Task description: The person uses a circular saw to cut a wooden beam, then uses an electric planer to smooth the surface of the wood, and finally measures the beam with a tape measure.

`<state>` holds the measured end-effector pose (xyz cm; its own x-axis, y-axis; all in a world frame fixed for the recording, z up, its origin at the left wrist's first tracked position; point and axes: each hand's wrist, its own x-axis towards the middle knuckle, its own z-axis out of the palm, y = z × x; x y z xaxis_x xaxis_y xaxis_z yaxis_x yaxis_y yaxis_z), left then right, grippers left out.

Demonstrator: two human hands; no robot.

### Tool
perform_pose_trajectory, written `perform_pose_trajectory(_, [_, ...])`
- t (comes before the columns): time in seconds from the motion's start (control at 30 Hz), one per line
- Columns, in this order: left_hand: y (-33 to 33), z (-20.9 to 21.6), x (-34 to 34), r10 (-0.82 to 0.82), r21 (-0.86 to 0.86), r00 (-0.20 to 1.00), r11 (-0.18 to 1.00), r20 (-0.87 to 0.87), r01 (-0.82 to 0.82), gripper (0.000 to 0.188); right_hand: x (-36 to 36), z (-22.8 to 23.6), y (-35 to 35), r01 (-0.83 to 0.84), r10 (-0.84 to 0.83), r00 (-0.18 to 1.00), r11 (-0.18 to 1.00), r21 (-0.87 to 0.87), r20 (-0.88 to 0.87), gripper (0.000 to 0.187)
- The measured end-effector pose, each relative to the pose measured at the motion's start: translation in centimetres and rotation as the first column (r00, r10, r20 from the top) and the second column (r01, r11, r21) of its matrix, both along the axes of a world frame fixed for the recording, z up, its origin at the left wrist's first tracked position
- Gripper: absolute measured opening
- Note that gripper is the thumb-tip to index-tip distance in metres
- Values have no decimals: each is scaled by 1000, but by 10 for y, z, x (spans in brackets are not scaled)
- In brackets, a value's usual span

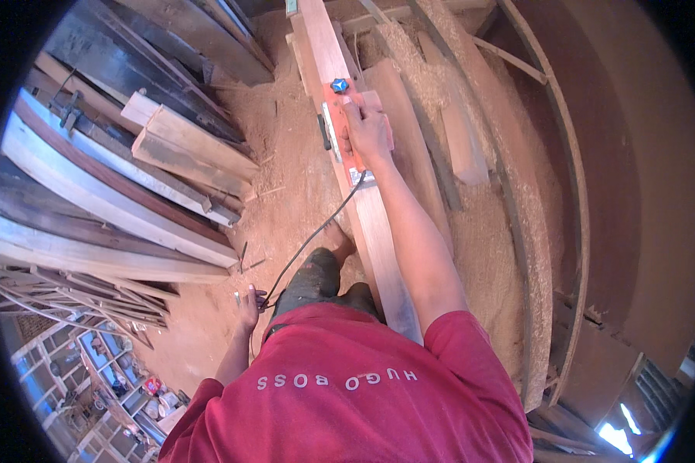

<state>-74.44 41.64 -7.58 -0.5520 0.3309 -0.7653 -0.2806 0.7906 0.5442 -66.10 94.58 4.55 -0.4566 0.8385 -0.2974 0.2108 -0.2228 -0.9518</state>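
An orange electric hand planer with a blue knob sits on top of a long, pale wooden beam. My right hand is closed round the planer's handle, with that forearm stretched out along the beam. From the rear of the planer a black power cord curves down and left toward my waist. Low on the left, beside my hip, my left hand has the cord at its fingers and appears to hold it loosely. The planer's underside is hidden against the wood.
Thick boards and curved planks are stacked on the left. Sawdust covers the floor. More timber lies right of the beam, below a large brown panel. Shelving with small items stands at the lower left.
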Motion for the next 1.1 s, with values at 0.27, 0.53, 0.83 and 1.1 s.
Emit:
perform_pose_trajectory(0.27, [70, 9, -112, 9, 29, 1000, 1000, 5, -10, 78, -80, -10, 75, -23, 16, 995, 996, -81, -97, 51])
perform_pose_trajectory(0.53, [129, 14, -154, 36, 14, 998, 999, 47, -37, 77, -152, -6, 133, -23, 25, 999, 998, 51, -40, 53])
perform_pose_trajectory(0.83, [217, 12, -215, -1, 32, 994, 999, 108, -2, 77, -256, -19, 230, -14, 16, 994, 1000, 21, -109, 46])
perform_pose_trajectory(1.1, [291, 46, -259, 109, 123, 994, 986, 22, -111, 78, -343, -14, 314, -37, 44, 995, 996, 80, -87, 42])
